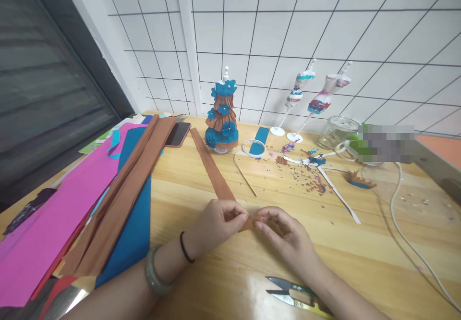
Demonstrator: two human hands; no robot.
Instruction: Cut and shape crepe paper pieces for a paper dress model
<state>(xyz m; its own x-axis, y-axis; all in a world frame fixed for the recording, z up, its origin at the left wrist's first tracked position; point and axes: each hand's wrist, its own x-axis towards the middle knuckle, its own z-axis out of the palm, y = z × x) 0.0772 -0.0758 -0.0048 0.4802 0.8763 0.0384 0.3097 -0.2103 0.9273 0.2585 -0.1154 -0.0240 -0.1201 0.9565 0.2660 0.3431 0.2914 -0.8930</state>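
Observation:
A long strip of brown crepe paper (212,168) runs across the table toward me. My left hand (225,218) pinches its near end between thumb and fingers. Close beside it, my right hand (283,231) pinches the same end at its right corner. Thread snips (293,295) with yellow handles lie with blades apart just below my right wrist. Beyond the strip stands a small dress form (223,113) dressed in brown and blue crepe paper with blue flowers. A ring of white tape (254,149) rests partly over a blue paper piece (261,137).
Folded pink (72,190), brown (137,180) and blue (139,233) crepe paper lies at left, near a phone (177,134). Two bare dress forms (320,104) stand by the wall with a glass jar (338,132). Paper scraps (313,178) are scattered at right, near a white cord (406,233).

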